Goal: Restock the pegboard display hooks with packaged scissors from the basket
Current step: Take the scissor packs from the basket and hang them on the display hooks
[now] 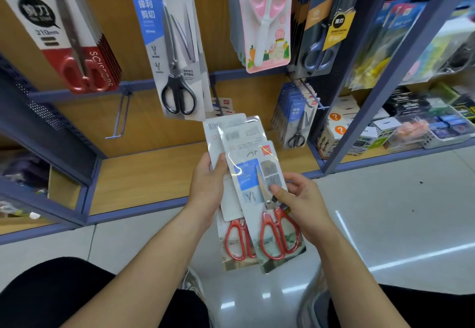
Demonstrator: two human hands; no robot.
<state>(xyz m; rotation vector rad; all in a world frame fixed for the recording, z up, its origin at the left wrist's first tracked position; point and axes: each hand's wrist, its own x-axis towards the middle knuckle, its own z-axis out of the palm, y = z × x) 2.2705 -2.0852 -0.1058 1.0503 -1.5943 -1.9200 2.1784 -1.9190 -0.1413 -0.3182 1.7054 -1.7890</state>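
My left hand (pixel 208 186) grips a fanned stack of packaged red-handled scissors (pixel 232 147) from the left side, in front of the display. The front pack (pixel 259 173) faces me with its blue label and red handles at the bottom. My right hand (pixel 300 199) pinches that front pack at its right edge, thumb on the blades. An empty wire hook (pixel 120 116) juts out at the lower left of the wooden board. Another hook (pixel 218 101) sits just above the stack, with a few packs behind it. The basket is not in view.
Hanging above are red scissors packs (pixel 77 52), a black-handled pack (pixel 174 52), a pink children's pack (pixel 267 21) and dark packs (pixel 323 32). Small blue packs (pixel 295 119) hang at the right. A blue upright post (pixel 380 91) borders a shelf of boxes. Glossy floor lies below.
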